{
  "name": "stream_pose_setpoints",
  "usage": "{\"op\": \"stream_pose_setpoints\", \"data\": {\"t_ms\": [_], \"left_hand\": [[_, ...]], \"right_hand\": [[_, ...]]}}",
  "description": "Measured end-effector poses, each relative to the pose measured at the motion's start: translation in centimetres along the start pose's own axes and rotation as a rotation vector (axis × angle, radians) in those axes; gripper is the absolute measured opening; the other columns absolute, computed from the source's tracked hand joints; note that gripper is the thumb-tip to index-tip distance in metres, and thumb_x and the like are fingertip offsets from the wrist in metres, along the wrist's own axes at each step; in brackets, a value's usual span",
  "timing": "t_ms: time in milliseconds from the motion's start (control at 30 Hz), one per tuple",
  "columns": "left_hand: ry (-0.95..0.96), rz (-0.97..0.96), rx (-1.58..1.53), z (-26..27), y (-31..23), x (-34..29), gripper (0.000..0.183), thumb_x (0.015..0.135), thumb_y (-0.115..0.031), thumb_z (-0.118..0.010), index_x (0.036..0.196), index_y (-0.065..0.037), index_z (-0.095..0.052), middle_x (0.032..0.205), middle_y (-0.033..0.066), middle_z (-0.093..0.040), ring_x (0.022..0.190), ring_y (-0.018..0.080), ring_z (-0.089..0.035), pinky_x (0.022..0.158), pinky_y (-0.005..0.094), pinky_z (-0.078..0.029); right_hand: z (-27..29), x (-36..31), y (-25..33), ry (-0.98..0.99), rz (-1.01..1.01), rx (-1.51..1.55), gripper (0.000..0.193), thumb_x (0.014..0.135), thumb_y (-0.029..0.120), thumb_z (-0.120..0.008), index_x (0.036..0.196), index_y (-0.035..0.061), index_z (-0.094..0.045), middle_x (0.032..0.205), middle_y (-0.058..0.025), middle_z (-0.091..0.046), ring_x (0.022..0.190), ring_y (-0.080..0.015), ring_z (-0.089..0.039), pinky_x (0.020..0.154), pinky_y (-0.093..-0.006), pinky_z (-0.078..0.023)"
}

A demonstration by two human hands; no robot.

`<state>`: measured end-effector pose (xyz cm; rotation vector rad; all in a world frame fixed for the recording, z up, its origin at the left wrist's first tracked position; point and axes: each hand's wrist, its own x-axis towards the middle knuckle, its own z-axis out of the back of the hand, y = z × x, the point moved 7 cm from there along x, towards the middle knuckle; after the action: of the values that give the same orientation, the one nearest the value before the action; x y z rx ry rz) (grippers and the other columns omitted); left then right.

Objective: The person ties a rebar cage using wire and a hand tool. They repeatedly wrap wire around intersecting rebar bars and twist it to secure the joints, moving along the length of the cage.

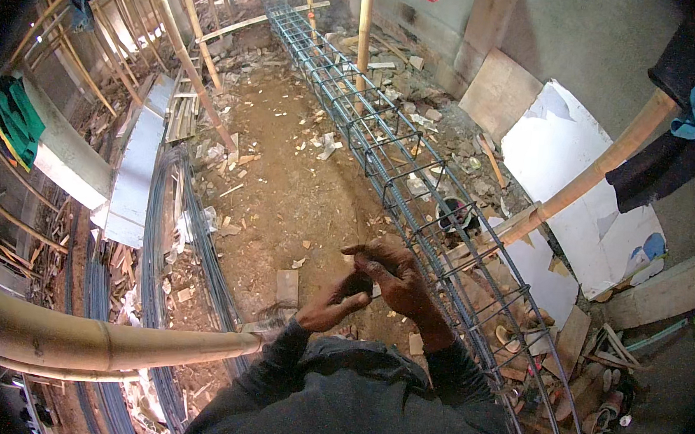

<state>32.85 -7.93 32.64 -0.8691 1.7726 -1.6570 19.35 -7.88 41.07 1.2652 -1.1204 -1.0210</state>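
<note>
My left hand (335,304) and my right hand (405,281) meet in front of my chest, above the dirt floor. The right hand's fingers are bent and drawn together, its fingertips pointing left over the left hand. My left fingers curl up against the right hand, the thumb lying alongside. Whatever they may hold is too small or hidden to make out. Close by on the right runs a long rebar cage (404,211), its bars tied with square stirrups. My right forearm is beside it; I cannot tell whether they touch.
Bundles of loose rebar (150,262) lie at left. A thick bamboo pole (117,347) crosses at lower left, and another bamboo pole (591,174) slants at right over the cage. White broken boards (563,166) lean by the wall. Rubble and scraps litter the dirt floor (274,153).
</note>
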Motion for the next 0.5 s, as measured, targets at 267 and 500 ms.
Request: {"op": "stream_pose_setpoints", "data": {"t_ms": [267, 500], "left_hand": [[-0.367, -0.082, 0.009, 3.0, -7.3, 2.3, 0.048, 0.114, -0.033, -0.047, 0.142, 0.004, -0.06, 0.133, 0.0209, -0.07, 0.119, 0.0286, -0.069, 0.103, 0.041, -0.055], [-0.234, -0.046, 0.047, 1.1, -9.1, 3.0, 0.048, 0.113, -0.033, -0.05, 0.137, 0.006, -0.064, 0.118, 0.0191, -0.077, 0.108, 0.0271, -0.075, 0.097, 0.0393, -0.058]], "right_hand": [[-0.5, -0.2, -1.9, -0.025, 0.042, -0.014, 0.025, 0.107, 0.014, -0.06, 0.12, -0.0036, -0.072, 0.107, -0.0087, -0.073, 0.094, -0.0179, -0.072, 0.083, -0.0334, -0.058], [-0.9, -1.0, -4.2, 0.003, -0.071, 0.026, 0.026, 0.11, 0.019, -0.058, 0.118, -0.0018, -0.071, 0.097, -0.0045, -0.069, 0.078, -0.0162, -0.068, 0.071, -0.0323, -0.055]]}}
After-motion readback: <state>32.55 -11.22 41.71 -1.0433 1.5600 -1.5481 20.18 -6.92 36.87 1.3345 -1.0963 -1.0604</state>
